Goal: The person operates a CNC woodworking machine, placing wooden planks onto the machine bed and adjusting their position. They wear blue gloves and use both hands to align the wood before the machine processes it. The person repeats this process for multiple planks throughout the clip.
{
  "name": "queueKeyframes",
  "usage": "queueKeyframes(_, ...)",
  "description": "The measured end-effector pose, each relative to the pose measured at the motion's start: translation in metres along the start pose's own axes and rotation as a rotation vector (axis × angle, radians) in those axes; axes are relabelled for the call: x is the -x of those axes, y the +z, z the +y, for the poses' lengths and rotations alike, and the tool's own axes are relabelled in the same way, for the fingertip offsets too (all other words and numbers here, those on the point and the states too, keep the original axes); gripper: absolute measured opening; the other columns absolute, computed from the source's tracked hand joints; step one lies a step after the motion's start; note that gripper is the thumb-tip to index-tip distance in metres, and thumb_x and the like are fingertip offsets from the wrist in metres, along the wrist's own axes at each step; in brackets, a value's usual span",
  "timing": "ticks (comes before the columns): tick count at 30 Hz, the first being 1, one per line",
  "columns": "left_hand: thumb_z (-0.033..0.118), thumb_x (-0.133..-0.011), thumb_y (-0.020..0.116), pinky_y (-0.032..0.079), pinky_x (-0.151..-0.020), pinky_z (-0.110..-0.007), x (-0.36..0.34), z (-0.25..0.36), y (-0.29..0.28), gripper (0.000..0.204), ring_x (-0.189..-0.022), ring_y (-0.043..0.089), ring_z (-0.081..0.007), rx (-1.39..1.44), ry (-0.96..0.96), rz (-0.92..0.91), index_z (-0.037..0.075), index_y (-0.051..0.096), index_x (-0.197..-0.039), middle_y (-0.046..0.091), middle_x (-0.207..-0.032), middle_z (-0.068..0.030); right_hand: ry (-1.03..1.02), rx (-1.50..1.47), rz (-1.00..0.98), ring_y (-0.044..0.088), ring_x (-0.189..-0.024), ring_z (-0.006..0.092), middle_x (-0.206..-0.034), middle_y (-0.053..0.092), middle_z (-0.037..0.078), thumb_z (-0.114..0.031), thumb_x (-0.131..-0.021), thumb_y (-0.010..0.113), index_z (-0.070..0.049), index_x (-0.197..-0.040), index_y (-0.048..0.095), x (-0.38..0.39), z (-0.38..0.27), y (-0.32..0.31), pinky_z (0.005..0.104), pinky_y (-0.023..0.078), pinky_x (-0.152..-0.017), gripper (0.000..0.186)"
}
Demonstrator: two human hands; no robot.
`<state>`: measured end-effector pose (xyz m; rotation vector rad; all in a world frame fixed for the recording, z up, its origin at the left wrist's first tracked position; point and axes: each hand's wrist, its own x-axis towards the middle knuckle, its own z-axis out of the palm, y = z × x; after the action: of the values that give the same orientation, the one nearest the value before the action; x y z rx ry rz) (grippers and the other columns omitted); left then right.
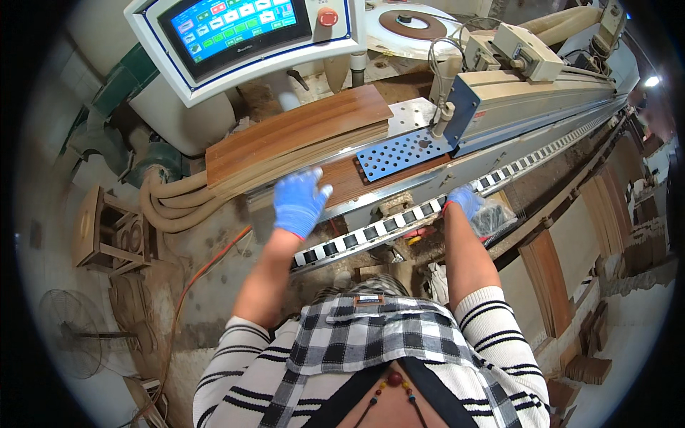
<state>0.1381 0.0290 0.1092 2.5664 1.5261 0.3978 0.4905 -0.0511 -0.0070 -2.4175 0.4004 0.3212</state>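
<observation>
My left hand (297, 203), in a blue glove with pale fingertips, lies with fingers spread at the near end of a brown wood board (344, 184). That board rests flat on the machine's metal bed and runs in under a blue perforated plate (403, 153). Nothing shows in the left hand's grip. My right hand (465, 201), gloved in blue too, is at the roller rail (389, 227) along the machine's front. Its fingers are partly hidden, so whether they grip the rail cannot be told.
A stack of brown boards (300, 139) stands behind the bed at the left. Above it hangs a control panel (250, 36) with a lit screen and red button. The long edge-banding machine (535, 107) extends right. More boards (548, 282) lie at the right; a fan (71, 334) stands lower left.
</observation>
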Motion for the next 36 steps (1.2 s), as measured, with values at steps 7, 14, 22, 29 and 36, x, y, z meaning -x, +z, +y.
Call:
queueKeyframes(7,0.064,-0.069,0.071,0.012,-0.116,-0.051,-0.107,-0.075,-0.059,0.107,-0.144,0.014,-0.0400,-0.264,0.019,-0.232,0.024,0.018,-0.153,0.018,-0.156,-0.0186,-0.017,-0.099,0.135,0.062,-0.101,0.0409,-0.114,0.061,0.025,-0.049,-0.085,0.052,0.002,-0.119,0.048,-0.016,0.007,0.020,0.0497,0.047,-0.088,0.061)
queueKeyframes(14,0.061,-0.062,0.078,0.018,-0.117,-0.047,-0.134,-0.089,-0.054,0.117,-0.141,0.020,-0.0412,-0.177,0.071,-0.409,0.019,0.016,-0.153,0.024,-0.153,-0.0213,-0.012,-0.019,0.038,0.061,-0.104,0.0362,-0.118,0.059,0.021,-0.048,-0.090,0.049,0.001,-0.130,0.040,-0.001,0.002,-0.001,0.0459,0.049,-0.087,0.063)
queueKeyframes(22,0.051,-0.063,0.081,0.021,-0.114,-0.049,-0.072,-0.088,-0.055,0.109,-0.138,0.022,-0.0429,-0.090,0.011,-0.154,0.023,0.024,-0.151,0.028,-0.149,-0.0235,-0.030,-0.023,0.033,0.061,-0.106,0.0368,-0.121,0.057,0.021,-0.049,-0.091,0.047,0.000,-0.135,0.036,0.001,0.002,-0.003,0.0472,0.049,-0.088,0.067)
queueKeyframes(29,0.041,-0.057,0.086,0.026,-0.112,-0.047,0.064,-0.113,-0.077,0.109,-0.134,0.028,-0.0402,-0.022,0.008,-0.101,0.017,0.032,-0.148,0.032,-0.144,-0.0211,-0.022,-0.066,0.044,0.063,-0.101,0.0382,-0.116,0.060,0.023,-0.050,-0.088,0.052,0.002,-0.130,0.037,-0.009,0.006,0.010,0.0475,0.049,-0.085,0.068)
queueKeyframes(36,0.055,-0.056,0.082,0.023,-0.111,-0.052,0.120,-0.114,-0.037,0.106,-0.132,0.027,-0.0439,-0.055,0.023,-0.300,0.019,0.037,-0.146,0.032,-0.143,-0.0229,0.012,-0.066,0.105,0.062,-0.105,0.0378,-0.121,0.058,0.022,-0.050,-0.088,0.051,0.000,-0.130,0.037,-0.018,0.006,0.023,0.0475,0.049,-0.088,0.067)
